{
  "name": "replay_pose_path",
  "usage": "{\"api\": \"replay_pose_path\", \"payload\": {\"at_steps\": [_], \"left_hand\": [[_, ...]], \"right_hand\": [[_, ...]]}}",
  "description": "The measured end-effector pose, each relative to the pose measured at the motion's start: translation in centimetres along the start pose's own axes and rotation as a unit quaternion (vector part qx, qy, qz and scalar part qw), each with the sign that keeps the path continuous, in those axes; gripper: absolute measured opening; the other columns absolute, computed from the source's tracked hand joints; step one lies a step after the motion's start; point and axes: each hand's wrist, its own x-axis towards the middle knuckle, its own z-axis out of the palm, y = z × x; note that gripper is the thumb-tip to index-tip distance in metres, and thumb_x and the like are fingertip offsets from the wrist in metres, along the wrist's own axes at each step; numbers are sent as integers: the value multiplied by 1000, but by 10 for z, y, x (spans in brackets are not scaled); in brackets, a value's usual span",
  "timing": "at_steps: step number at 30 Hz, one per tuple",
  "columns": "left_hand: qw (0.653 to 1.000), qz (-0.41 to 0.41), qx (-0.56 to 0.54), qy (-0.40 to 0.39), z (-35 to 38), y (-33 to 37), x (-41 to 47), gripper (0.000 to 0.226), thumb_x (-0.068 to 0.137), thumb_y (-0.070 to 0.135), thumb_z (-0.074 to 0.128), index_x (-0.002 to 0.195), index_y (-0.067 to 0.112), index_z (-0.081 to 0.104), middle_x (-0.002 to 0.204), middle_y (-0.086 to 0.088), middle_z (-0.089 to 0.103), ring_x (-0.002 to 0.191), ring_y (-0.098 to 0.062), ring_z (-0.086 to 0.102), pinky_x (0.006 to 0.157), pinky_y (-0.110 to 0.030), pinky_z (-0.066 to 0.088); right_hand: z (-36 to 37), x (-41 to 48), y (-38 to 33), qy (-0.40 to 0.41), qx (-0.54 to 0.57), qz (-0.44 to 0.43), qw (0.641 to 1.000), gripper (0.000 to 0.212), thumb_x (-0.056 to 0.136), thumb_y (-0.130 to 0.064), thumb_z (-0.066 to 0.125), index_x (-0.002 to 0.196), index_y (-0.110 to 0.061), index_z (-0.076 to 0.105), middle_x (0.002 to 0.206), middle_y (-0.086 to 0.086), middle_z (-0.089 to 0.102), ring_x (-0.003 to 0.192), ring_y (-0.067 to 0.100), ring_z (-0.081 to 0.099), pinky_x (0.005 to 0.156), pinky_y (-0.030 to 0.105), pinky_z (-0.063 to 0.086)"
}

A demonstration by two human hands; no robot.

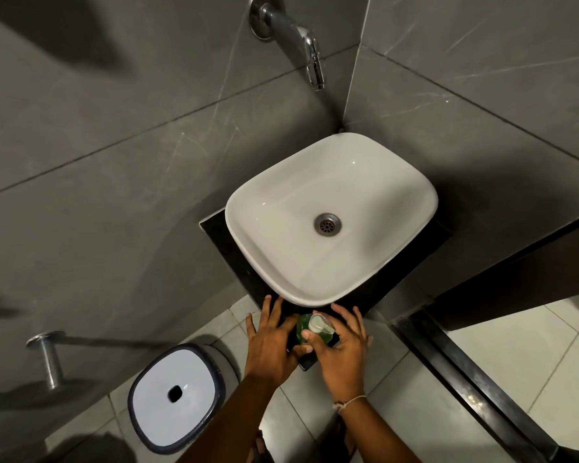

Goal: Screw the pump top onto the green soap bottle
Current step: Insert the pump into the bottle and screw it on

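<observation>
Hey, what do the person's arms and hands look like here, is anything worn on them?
Both forearms are bare, with no sleeves in view. The right hand has a thin pale string bracelet knotted at the wrist. The left hand shows no glove, ring or band.

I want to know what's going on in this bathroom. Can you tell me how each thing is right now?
Green soap bottle: upright on the black counter, in front of the sink.
Pump top: sitting on the bottle.
Left hand: fingers spread, touching the bottle's side.
Right hand: thumb by the pump top.
Sink: empty, looks dry.
Tap: no water running.
Bin: lid closed.
</observation>
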Motion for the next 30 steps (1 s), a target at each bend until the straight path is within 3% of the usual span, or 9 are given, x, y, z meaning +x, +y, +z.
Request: {"api": "replay_pose_path", "payload": {"at_steps": [5,9,14,17,19,22,24,27,30], "left_hand": [[1000,-2,-4,2,1,0,-1,59,78,41,70,132,34,47,163,1,11,149,-23,-11,117,-64,2],[1000,-6,-10,2,0,1,0,59,77,38,70,132,34,48,163,1,11,149,-23,-10,117,-65,4],[1000,-8,-9,3,2,0,0,60,79,40,70,133,36,45,163,1,11,149,-22,-12,115,-67,5],[1000,-10,-8,2,4,0,0,63,78,49,70,135,37,44,163,-1,11,149,-23,-10,116,-66,2],[1000,-5,-11,2,3,2,1,64,78,52,69,134,38,44,162,-2,12,149,-23,-9,116,-66,2],[1000,-4,-12,0,4,2,1,63,78,53,67,134,38,43,162,-2,13,149,-23,-9,115,-67,3],[1000,-10,-12,2,4,0,-1,63,78,53,68,134,38,43,162,-2,13,149,-23,-8,115,-68,4],[1000,-11,-12,4,4,-2,-1,64,78,52,68,135,38,42,162,-2,13,149,-23,-8,115,-68,4],[1000,-10,-7,2,2,0,1,65,78,50,70,135,38,42,162,-2,13,149,-24,-7,115,-68,5]], "right_hand": [[4,2,4,33,1,-1,999,34,53,-49,83,78,-31,66,107,-13,60,125,17,42,101,55,39],[10,2,1,31,3,17,999,42,53,-53,79,78,-23,63,100,-7,60,115,22,48,94,53,45],[-8,-5,-2,-18,-18,6,1000,53,58,-40,84,106,-29,64,123,-5,56,131,19,36,111,53,29],[-33,-9,-2,-32,11,-37,999,45,78,-29,75,118,-42,59,125,-20,49,135,14,34,115,45,28],[-49,-7,-6,-35,28,-68,997,39,89,-24,64,117,-50,59,122,-19,50,131,11,39,112,33,33],[-57,2,-18,-82,6,-115,990,39,94,-25,55,125,-49,55,122,-25,46,125,2,39,105,10,29],[-53,6,-20,-114,-25,-139,983,38,94,-24,55,125,-45,57,119,-24,48,122,3,40,105,16,34],[-49,9,-17,-122,-39,-134,983,32,92,-22,59,117,-39,66,116,-7,55,118,10,42,103,35,42],[-49,11,-17,-110,-33,-127,985,28,88,-29,59,113,-40,68,115,-8,56,117,8,43,102,37,44]]}}
